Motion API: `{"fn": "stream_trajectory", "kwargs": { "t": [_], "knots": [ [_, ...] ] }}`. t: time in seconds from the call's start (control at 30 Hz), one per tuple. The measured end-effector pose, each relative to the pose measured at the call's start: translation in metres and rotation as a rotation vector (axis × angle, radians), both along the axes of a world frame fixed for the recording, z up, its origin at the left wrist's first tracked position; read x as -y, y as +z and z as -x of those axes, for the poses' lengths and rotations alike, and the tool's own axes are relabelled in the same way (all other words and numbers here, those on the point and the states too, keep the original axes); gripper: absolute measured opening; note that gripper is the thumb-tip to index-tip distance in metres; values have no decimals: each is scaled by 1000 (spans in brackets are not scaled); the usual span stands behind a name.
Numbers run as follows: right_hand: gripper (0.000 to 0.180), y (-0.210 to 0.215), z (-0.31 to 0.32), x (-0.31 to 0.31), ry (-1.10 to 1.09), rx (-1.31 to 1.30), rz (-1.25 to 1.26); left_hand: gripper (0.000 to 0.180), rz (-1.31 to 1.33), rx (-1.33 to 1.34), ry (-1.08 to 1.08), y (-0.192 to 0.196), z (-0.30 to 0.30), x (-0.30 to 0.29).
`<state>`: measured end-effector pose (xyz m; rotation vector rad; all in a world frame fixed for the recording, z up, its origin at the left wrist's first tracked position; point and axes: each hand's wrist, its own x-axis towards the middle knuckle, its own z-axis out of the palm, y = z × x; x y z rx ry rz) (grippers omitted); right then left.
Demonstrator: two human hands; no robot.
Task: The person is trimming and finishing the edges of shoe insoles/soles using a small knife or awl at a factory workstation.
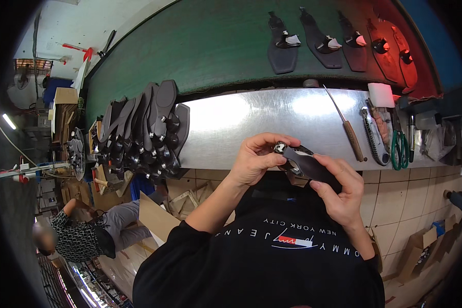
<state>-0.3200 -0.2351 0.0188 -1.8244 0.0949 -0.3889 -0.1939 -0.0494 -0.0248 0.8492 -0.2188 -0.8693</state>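
1. Head view: the left hand (254,160) pinches one end of a matte dark-grey, waisted shoe sole (310,166) with glossy black upper; the right hand (344,196) grips the other.
2. It's up at the silver metal bench's (231,136) near edge (wooden-handled spike (352,137) lying by).
3. Seemingly adjusting or checking; next calls for steady pinches.

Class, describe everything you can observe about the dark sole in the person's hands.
The dark sole is smooth and charcoal-coloured, resembling rubber or plastic, narrow toward its left end and broader rightward. It slants down to the right in the picture, near the front edge of the metal bench. A glossy black part with pale patches shows at its narrow end. The left hand grips that end; the right hand holds the broader part, hiding some of it.
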Motion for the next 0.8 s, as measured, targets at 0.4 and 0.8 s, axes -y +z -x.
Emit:
{"fn": "stream_trajectory", "kwargs": {
  "t": [0.4,0.8],
  "knots": [
    [45,-3,-1,-1,9,7,-4,33,-70,62,14,-2,1,-1],
    [43,2,-1,0,35,-8,65,39,-133,408,-5,-1,-1,-6]
  ]
}}
